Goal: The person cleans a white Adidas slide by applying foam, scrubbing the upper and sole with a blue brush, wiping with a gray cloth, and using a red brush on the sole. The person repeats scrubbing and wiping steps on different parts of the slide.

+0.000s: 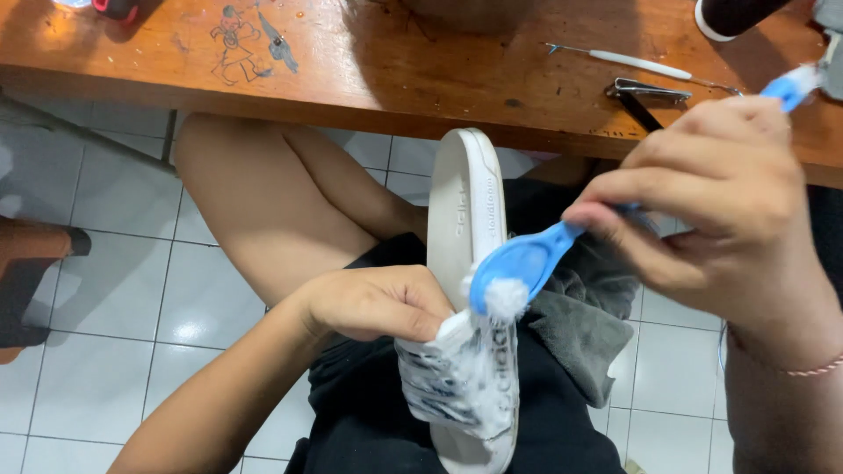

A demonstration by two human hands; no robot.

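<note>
On your lap, left hand (373, 303) clamps the white slide sandal (465, 263); right hand (720, 202) grips the blue toothbrush (527, 259), bristles at the strap. Strap's lathered, sole looks unscrubbed.

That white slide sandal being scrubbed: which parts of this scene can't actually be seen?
- Head view: the strap of the white slide sandal is smothered in foam.
- The blue toothbrush handle is covered by the right hand.
- The left hand shows only its back; its fingertips are hidden.
- The dark container is cut off by the top edge.
</note>
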